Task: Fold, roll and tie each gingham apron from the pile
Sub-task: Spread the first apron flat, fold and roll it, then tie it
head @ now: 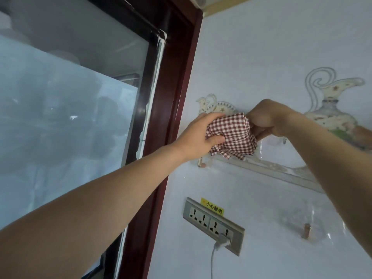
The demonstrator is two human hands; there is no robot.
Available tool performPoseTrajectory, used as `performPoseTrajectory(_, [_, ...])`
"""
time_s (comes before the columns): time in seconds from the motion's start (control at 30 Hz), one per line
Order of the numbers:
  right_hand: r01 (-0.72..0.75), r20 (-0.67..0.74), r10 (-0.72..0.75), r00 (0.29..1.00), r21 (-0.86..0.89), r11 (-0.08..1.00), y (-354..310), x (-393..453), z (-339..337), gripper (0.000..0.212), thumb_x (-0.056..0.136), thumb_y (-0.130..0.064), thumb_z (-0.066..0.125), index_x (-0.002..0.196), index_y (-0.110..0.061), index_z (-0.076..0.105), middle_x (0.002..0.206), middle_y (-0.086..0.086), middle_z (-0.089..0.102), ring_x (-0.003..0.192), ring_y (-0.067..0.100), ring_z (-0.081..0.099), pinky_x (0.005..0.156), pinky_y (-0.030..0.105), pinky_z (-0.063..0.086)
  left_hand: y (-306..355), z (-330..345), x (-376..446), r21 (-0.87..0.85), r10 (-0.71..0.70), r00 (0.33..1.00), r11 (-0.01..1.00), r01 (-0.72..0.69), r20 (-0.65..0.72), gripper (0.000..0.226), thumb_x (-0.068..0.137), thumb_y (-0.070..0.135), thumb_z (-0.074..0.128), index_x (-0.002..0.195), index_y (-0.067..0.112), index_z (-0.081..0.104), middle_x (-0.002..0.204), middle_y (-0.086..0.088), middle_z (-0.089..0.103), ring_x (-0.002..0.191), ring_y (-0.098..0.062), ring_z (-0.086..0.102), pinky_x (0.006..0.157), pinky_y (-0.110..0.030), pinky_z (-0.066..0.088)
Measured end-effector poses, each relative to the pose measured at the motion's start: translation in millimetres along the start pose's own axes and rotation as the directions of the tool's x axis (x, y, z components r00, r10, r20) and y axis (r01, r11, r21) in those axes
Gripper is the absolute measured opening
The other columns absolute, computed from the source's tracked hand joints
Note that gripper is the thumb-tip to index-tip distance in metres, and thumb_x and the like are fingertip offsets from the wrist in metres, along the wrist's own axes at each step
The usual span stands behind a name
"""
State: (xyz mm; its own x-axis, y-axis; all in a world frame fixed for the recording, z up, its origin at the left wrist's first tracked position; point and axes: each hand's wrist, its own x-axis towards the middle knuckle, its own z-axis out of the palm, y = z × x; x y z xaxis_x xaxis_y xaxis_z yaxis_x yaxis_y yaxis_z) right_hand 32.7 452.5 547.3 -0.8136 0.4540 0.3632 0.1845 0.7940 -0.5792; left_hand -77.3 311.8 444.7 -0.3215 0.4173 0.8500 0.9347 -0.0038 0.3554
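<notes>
Head view, item: one gingham apron (231,133), red-and-white check, bunched into a compact bundle and held up in front of the tiled wall (261,57), above the socket strip (213,222).
Head view, left hand (201,135): I read the fingers curled over the bundle's top left and the thumb pressed in beneath, a full grip on the cloth.
Head view, right hand (267,119): fingers curled at the bundle's upper right corner, pinching fabric; the fingertips are hidden behind the cloth.
Head view, location: the apron is in the air between both hands, carried by nothing else, just right of the dark red window frame (177,97). I cannot tell whether it touches the wall. No pile is in view.
Head view, orientation: I judge the long axis to run from upper left to lower right, loose frilled edges hanging off the lower end.
Head view, surroundings: two wall hooks (201,163), one under the bundle, one lower right; a white plug (222,241) in the strip.
Risk one: the loose lower edges are unsecured, so the roll could slacken or unfurl if either grip eases.
Risk two: trailing fabric could snag the nearby hook, pulling the folds apart.
</notes>
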Motion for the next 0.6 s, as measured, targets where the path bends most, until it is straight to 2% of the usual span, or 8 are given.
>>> performPoseTrajectory(0.1, [-0.035,-0.030,0.034,0.999,-0.052,0.998,-4,10,-3,0.016,0.095,-0.006,0.061,0.089,0.008,0.066,0.078,0.019,0.072,0.071,0.032,0.071,0.066,0.042,0.061,-4,9,21,0.031,-0.012,1.000,0.999,0.012,0.002,0.052,0.097,0.017,0.057,0.144,0.027,0.037,0.137,-0.007,0.041,0.130,-0.024,0.043,0.114,-0.045,0.035])
performPoseTrajectory(0.2, [-0.051,-0.031,0.049,0.998,-0.072,0.996,-11,18,0,0.018,0.095,-0.009,0.059,0.087,0.005,0.066,0.083,0.019,0.071,0.077,0.032,0.071,0.075,0.044,0.061,-9,14,31,-0.034,-0.122,0.992,0.992,0.123,0.017,0.047,0.101,0.018,0.049,0.145,0.029,0.034,0.136,-0.009,0.039,0.126,-0.026,0.045,0.111,-0.039,0.036])
performPoseTrajectory(0.3, [-0.096,-0.023,0.094,0.995,-0.146,0.985,-20,26,1,0.021,0.097,-0.011,0.055,0.084,0.002,0.066,0.087,0.018,0.072,0.080,0.030,0.071,0.085,0.043,0.060,-16,14,35,-0.118,-0.174,0.984,0.977,0.179,0.047,0.043,0.100,0.019,0.050,0.140,0.028,0.038,0.131,-0.007,0.049,0.120,-0.022,0.050,0.108,-0.039,0.040])
performPoseTrajectory(0.37, [-0.127,-0.027,0.124,0.992,-0.216,0.968,-24,31,1,0.024,0.098,-0.015,0.053,0.083,0.000,0.066,0.087,0.015,0.071,0.074,0.027,0.068,0.087,0.040,0.059,-20,14,36,-0.207,-0.219,0.967,0.948,0.242,0.129,0.042,0.100,0.020,0.050,0.140,0.026,0.038,0.131,-0.003,0.054,0.121,-0.020,0.052,0.100,-0.034,0.045])
performPoseTrajectory(0.43, [-0.147,-0.024,0.146,0.989,-0.282,0.948,-29,35,2,0.025,0.099,-0.017,0.051,0.086,-0.001,0.066,0.087,0.014,0.070,0.073,0.026,0.066,0.089,0.039,0.059,-21,15,34,-0.255,-0.286,0.938,0.909,0.330,0.195,0.045,0.101,0.023,0.050,0.143,0.026,0.034,0.132,0.000,0.055,0.121,-0.021,0.053,0.086,-0.027,0.050])
performPoseTrajectory(0.47, [-0.148,-0.019,0.150,0.989,-0.317,0.937,-31,36,3,0.026,0.099,-0.017,0.050,0.089,-0.001,0.067,0.089,0.015,0.070,0.076,0.026,0.066,0.090,0.039,0.058,-21,17,34,-0.271,-0.316,0.923,0.889,0.368,0.219,0.046,0.101,0.025,0.050,0.143,0.027,0.033,0.132,0.001,0.055,0.120,-0.022,0.054,0.082,-0.029,0.054])
performPoseTrajectory(0.53, [-0.132,-0.008,0.140,0.990,-0.378,0.917,-35,37,5,0.027,0.100,-0.019,0.048,0.094,-0.001,0.068,0.093,0.015,0.072,0.083,0.028,0.068,0.092,0.041,0.058,-20,17,32,-0.287,-0.358,0.897,0.858,0.426,0.259,0.043,0.100,0.026,0.049,0.141,0.026,0.035,0.130,0.000,0.055,0.115,-0.023,0.057,0.086,-0.041,0.057])
performPoseTrajectory(0.6, [-0.105,-0.002,0.115,0.993,-0.431,0.896,-36,38,7,0.027,0.100,-0.019,0.048,0.095,-0.001,0.069,0.093,0.013,0.073,0.087,0.027,0.069,0.092,0.041,0.058,-18,19,29,-0.251,-0.375,0.879,0.857,0.450,0.294,0.031,0.101,0.024,0.048,0.131,0.025,0.041,0.129,0.002,0.055,0.117,-0.019,0.054,0.094,-0.041,0.051])
